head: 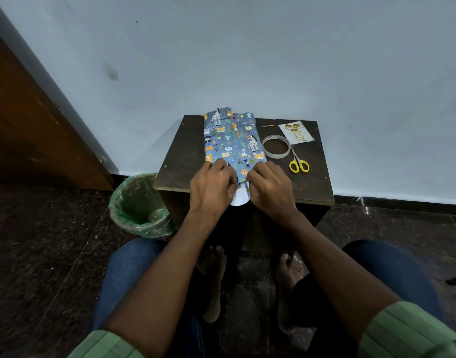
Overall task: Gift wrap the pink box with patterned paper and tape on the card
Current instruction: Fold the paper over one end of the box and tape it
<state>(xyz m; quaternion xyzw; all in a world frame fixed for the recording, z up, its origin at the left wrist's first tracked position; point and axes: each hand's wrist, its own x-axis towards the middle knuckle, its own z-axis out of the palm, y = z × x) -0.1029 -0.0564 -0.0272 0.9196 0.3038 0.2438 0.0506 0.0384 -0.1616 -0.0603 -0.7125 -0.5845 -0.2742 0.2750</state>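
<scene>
The box lies on the small dark table (185,151), fully covered in blue animal-patterned paper (232,140); no pink shows. My left hand (211,187) and my right hand (270,187) pinch the paper's near end at the table's front edge. A white flap (239,200) of the paper's underside hangs between them. The far end of the paper stands loosely folded up by the wall. A white card (296,133) with gold decorations lies at the table's back right. Beside the card sit a clear tape roll (276,146) and yellow-handled scissors (298,164).
A bin (139,205) with a green liner stands on the floor left of the table. A pale wall rises directly behind the table, and a wooden door (27,125) is at the left. My knees and bare feet are below the table's front.
</scene>
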